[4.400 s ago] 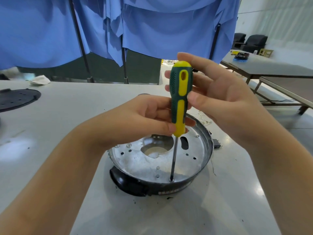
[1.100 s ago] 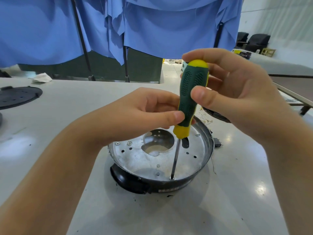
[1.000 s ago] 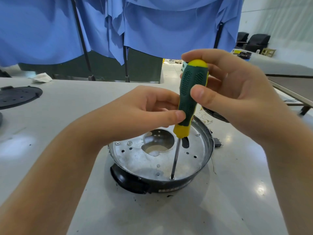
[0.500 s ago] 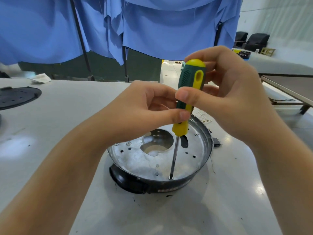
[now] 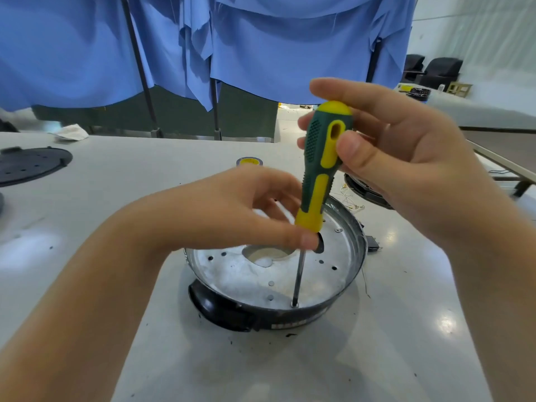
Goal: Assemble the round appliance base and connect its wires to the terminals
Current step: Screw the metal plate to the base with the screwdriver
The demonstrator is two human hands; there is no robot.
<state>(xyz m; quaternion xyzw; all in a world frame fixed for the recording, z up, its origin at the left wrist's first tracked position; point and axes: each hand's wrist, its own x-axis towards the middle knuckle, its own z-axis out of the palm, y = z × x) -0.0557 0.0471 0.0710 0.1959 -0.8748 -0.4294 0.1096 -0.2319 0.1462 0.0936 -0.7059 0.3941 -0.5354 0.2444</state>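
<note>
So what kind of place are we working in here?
Likely a workshop or assembly area, not a kitchen: a bare white table, a screwdriver set into the metal appliance base, loose wires, and blue cloth partitions behind.

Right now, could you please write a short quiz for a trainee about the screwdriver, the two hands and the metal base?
1. True or false: the screwdriver tip touches the base near its front rim.
2. Which hand grips the top of the handle: A) left hand, B) right hand?
3. Fill in: the left hand pinches the handle's ____ end.

Key: 1 true; 2 B; 3 lower (yellow).
</note>
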